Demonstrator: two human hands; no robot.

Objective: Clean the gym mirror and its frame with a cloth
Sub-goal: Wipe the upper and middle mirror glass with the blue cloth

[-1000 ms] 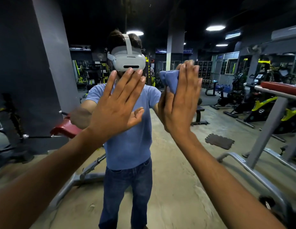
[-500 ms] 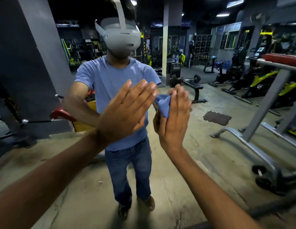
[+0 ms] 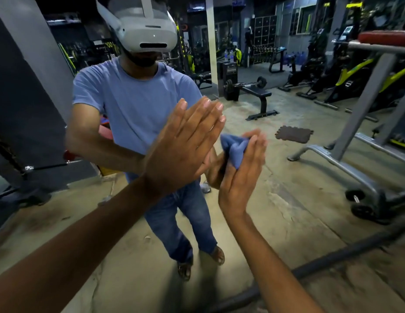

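The mirror [image 3: 287, 222] fills nearly the whole view, so everything beyond the two arms is reflection: the gym floor, a weight bench [image 3: 258, 96], a grey machine frame [image 3: 355, 123], and the person's own reflection in a blue T-shirt.

The left hand [image 3: 183, 145] is laid flat against the glass with fingers spread straight and together, holding nothing. It is most likely placed there as a brace, so that the body is steadied while the other hand does the rubbing.

The right hand [image 3: 242, 172] is pressed palm-first toward the glass, and the blue cloth [image 3: 234, 149] is bunched under its fingers, pinned between palm and mirror. The right grip is therefore closed loosely on the cloth rather than clenched; a wad of fabric is squeezed out on the side nearer the left hand. The cloth is held bunched rather than spread, presumably so that pressure is concentrated on one patch of glass.

The cloth is found just beside the left hand, slightly below its fingertips, and the two hands are close but not clearly touching.

A dark bar [image 3: 332, 254] is seen slanting below the right forearm, well away from the cloth; whether it is the mirror's lower frame cannot be told. The glass is judged to be mid-wipe, with the frame not yet being worked on.
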